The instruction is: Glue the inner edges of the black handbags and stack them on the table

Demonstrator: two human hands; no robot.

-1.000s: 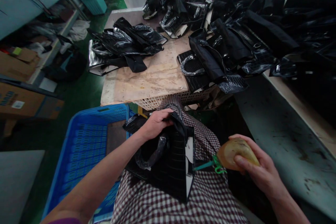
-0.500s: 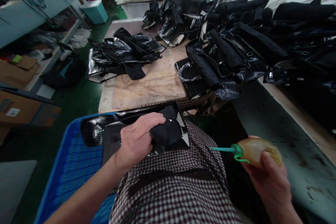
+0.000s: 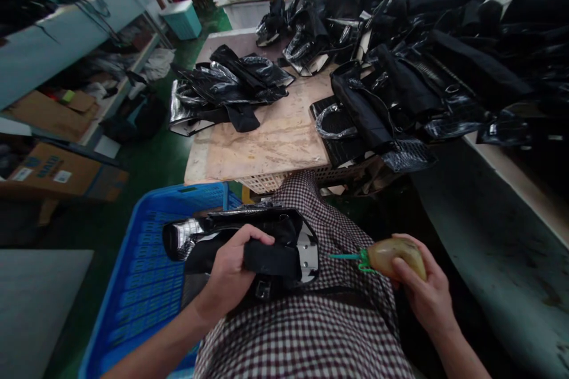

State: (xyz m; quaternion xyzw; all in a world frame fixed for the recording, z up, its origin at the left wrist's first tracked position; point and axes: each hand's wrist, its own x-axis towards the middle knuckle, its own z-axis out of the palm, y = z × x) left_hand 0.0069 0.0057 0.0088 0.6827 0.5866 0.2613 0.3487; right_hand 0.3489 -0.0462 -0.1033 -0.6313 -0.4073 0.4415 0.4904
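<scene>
Bottle (image 3: 395,256) is now nearer to bag (image 3: 273,260). Right hand (image 3: 424,293) grips bottle; left hand (image 3: 229,266) grips bag across basket (image 3: 137,266)'s right edge. Aiming nozzle (image 3: 344,257) seems underway, needing steadiness.

A heap of bags (image 3: 226,86) lies on the left of the desk (image 3: 262,154), more bags (image 3: 364,112) on its right. In front of the desk, left to right, come a basket (image 3: 146,272), one bag (image 3: 275,260) and a bottle (image 3: 386,256). Left of the desk is a box (image 3: 62,173).
</scene>
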